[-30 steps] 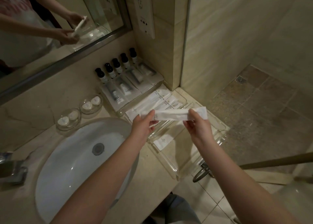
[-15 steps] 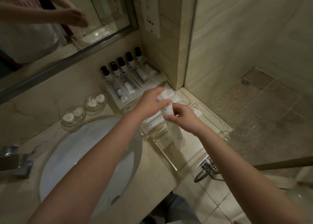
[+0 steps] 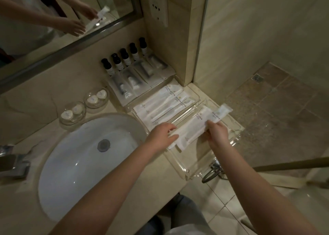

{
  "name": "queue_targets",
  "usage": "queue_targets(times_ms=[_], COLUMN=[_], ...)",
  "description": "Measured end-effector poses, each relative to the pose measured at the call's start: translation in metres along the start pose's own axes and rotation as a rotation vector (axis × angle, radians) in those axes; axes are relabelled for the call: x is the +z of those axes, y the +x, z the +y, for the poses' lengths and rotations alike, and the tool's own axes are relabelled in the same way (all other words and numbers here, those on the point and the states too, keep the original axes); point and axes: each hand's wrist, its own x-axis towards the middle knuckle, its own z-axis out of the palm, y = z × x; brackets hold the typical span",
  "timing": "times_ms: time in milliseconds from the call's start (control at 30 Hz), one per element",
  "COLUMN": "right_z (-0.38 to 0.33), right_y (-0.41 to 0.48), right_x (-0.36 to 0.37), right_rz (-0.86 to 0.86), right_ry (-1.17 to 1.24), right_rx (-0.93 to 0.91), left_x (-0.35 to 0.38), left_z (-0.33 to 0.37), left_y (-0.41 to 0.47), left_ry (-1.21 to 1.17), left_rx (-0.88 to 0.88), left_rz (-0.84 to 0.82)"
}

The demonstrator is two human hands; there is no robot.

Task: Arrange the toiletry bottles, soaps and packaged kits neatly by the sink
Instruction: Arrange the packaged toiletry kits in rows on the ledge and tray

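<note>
Head — right hand (image 3: 218, 133) pinches packet (image 3: 221, 112).

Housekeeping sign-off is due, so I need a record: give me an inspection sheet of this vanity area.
Surface: stone counter around a white sink.
Job's things: five bottles in a row by the mirror, wrapped kits before them, white packets in the far tray, soaps in two glass dishes.
Clutter: nothing seen.
Hands: left hand flat on packets in the nearer tray; right hand pinches one packet.
Cables: nothing seen.
Surroundings: wall socket, tap, shower floor.
</note>
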Motion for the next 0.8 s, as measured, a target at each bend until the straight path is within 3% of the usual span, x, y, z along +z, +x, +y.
queue_targets(times_ms=[133,367,433,533,667,800], right_z=[0.027,0.001,-0.008,-0.010,-0.002,0.002], right_y=[0.004,0.010,0.012,0.020,0.027,0.021], right_x=[0.006,-0.007,-0.017,-0.035,-0.039,-0.034], right_rz=[0.079,0.034,0.108,-0.010,-0.209,-0.179], right_ry=[-0.246,-1.316,-1.409,-1.463,-1.703,-1.700], right_rx=[0.030,-0.230,-0.458,-0.817,-0.823,-0.839], left_x=[0.031,0.051,0.051,0.052,0.057,0.054], left_z=[-0.002,-0.005,-0.004,-0.003,-0.001,0.001], left_y=[-0.006,-0.010,-0.008,-0.008,-0.009,-0.008], left_ry=[0.172,0.411,0.429,0.473,0.540,0.546], left_rx=[0.079,0.080,0.103,0.150,0.166,0.140], left_rz=[-0.083,-0.097,-0.071,-0.039,-0.095,-0.137])
